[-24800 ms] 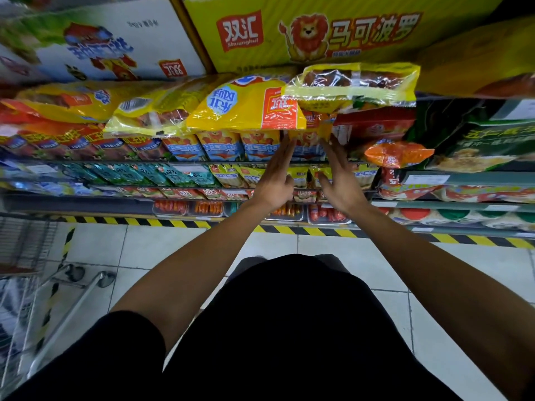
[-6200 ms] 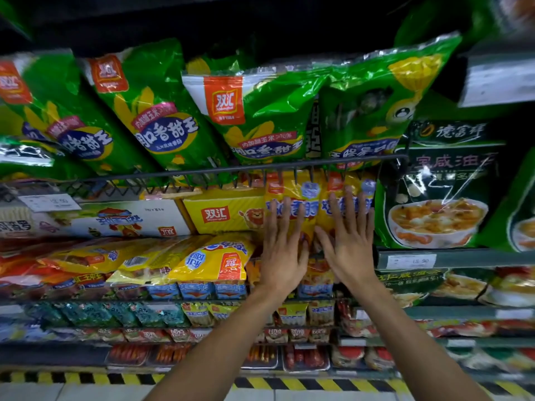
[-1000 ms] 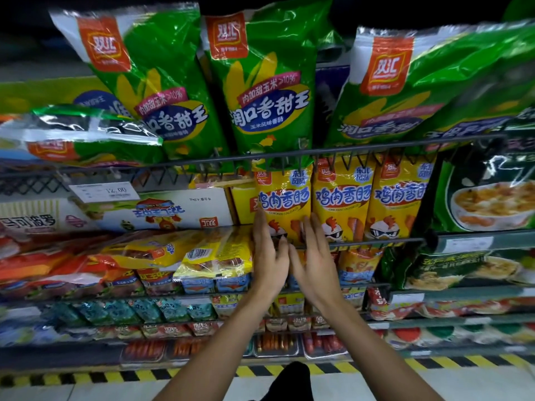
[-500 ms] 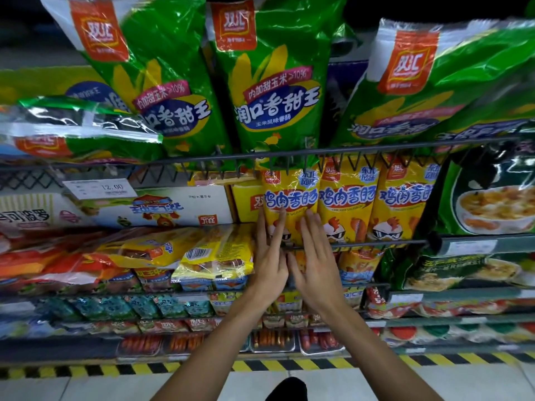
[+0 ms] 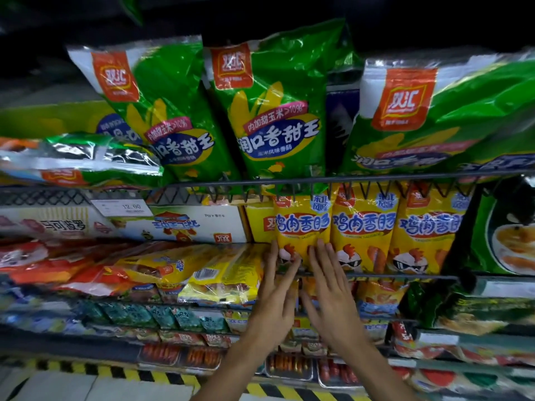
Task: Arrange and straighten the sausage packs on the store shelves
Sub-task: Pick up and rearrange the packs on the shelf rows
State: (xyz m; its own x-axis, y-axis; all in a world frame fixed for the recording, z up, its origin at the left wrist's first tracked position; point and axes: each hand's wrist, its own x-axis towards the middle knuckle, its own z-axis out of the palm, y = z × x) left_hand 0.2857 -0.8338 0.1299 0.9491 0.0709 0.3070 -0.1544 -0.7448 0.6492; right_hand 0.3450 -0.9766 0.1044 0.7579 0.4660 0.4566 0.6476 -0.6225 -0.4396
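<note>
Both hands are open and flat, fingers spread, grasping nothing. The left hand has its fingertips on the lower left corner of the leftmost yellow pack; the right hand lies just beside it, fingertips on the same pack's lower right part. That pack stands upright behind a wire rail, which crosses in front of its foot and behind the fingers. Right of the pack, touching it, stands a second yellow pack, and beyond that a third, all three upright in a row. Left of the pack sits a yellow box, partly hidden, then a white box. Above the pack, on the next shelf, green bags lean at a tilt. Below and left of the pack, flat yellow packs lie stacked, with red ones farther left. At the bottom, below the pack, runs a striped floor edge.
</note>
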